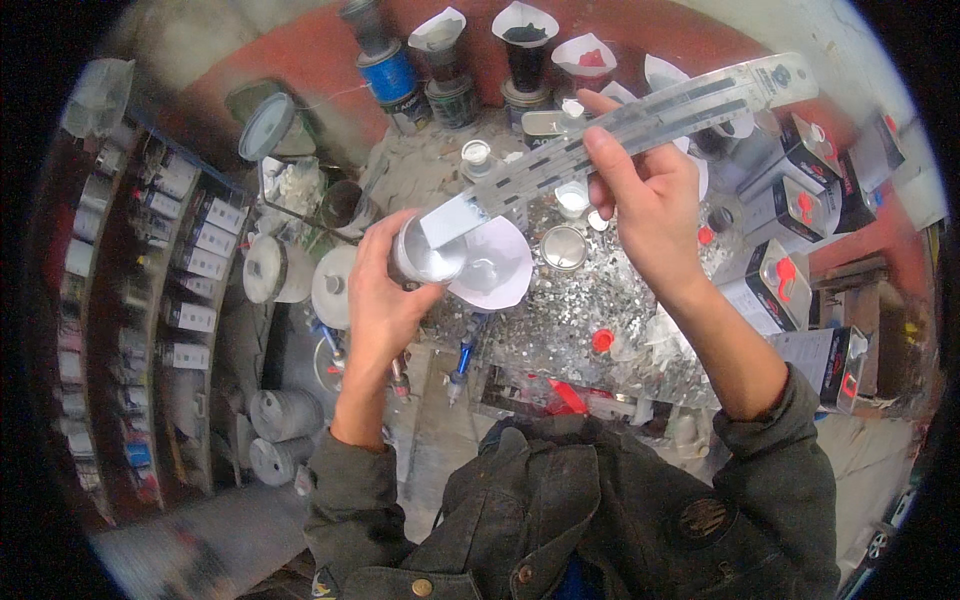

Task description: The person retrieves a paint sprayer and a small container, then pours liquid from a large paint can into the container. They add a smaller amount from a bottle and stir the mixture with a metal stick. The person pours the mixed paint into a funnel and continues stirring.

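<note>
My left hand (pixel 375 285) is closed around a clear cup (pixel 407 252) with pale, whitish-silver paint (pixel 438 265) in it. In my right hand (pixel 658 205) a long, flat, marked paint mixing stick (pixel 700 100) is pinched between thumb and fingers. It slants down to the left. Its lower end, coated white, reaches over the mouth of the cup. Directly right of the cup stands a white paper paint strainer (pixel 505 265) with a greyish wet patch inside. A blue-handled spray gun (pixel 463 360) hangs at the bench's front edge, below the strainer.
The paint-spattered bench (pixel 600 285) holds a round metal tin (pixel 564 248) and a red cap (pixel 602 341). Several cans topped with paper strainers (pixel 525 30) line the back. Rectangular metal cans (pixel 770 285) with red caps stand right. Shelves of containers (pixel 190 260) are at left.
</note>
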`<state>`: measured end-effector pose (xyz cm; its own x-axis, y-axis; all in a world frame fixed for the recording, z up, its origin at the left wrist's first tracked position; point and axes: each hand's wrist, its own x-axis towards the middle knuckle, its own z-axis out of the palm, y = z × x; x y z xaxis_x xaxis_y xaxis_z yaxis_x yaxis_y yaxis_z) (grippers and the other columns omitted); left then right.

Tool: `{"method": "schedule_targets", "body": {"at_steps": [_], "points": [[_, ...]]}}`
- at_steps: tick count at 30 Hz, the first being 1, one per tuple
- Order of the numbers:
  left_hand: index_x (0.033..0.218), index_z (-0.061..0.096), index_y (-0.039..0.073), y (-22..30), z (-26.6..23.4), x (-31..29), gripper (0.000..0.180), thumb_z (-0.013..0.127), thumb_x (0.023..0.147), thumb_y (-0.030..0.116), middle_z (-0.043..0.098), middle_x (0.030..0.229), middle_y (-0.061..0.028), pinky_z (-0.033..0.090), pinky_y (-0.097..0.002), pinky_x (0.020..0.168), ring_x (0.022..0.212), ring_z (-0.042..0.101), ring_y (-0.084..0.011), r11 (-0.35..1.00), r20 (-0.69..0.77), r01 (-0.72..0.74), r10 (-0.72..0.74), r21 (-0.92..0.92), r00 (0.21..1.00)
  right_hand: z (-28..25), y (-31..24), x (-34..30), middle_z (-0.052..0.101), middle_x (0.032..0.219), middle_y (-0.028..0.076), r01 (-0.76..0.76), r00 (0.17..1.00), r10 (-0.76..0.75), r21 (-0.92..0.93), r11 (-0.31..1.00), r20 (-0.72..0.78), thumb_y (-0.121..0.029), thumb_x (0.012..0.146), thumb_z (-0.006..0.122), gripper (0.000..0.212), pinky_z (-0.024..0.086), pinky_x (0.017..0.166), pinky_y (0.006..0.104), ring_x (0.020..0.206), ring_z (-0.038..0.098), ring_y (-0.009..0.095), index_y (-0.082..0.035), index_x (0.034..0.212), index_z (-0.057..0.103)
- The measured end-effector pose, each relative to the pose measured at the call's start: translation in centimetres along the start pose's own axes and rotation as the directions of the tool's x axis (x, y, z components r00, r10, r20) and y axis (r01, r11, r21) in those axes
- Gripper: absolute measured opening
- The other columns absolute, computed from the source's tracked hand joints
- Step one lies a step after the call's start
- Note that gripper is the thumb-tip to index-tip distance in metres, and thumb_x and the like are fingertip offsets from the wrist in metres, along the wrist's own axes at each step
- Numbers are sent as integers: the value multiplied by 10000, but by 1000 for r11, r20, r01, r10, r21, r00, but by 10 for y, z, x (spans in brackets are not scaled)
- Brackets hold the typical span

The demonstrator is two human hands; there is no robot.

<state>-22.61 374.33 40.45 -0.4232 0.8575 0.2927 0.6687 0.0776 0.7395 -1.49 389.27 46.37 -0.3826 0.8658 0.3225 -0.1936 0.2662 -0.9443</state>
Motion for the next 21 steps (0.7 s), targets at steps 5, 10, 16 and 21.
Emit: {"method": "schedule_targets", "body": {"at_steps": [5,10,16,21], "points": [[1265,603,61,4,-5,2,683,778,607,2,632,1248,-128,451,-377,1041,1189,602,-307,983,26,-68,65,168,998,-16,10,-6,596,802,-45,-47,998,47,-18,999,-30,-209,1014,626,381,407,542,184,640,525,22,-2,1334,620],[1245,604,56,11,-6,4,651,741,616,-39,620,1249,-139,443,-416,1041,1209,555,-349,950,46,-138,131,280,990,-29,24,-13,587,792,-50,-53,998,52,-39,998,-33,-201,1014,626,380,407,546,191,647,519,22,-10,1343,618],[1251,603,66,19,-6,4,710,765,573,-71,620,1256,-124,448,-430,1048,1228,546,-355,889,64,-215,207,405,976,-37,34,-21,580,799,-59,-49,999,48,-78,996,-22,-192,1019,619,389,390,551,181,664,503,9,-10,1363,603],[1259,602,91,28,-5,5,678,705,609,-71,603,1255,-79,386,-465,1093,1218,530,-324,768,150,-338,308,544,940,-42,42,-27,588,817,-63,-22,999,20,-83,996,-27,-185,1013,629,379,392,573,195,667,490,14,-22,1355,616]]}}
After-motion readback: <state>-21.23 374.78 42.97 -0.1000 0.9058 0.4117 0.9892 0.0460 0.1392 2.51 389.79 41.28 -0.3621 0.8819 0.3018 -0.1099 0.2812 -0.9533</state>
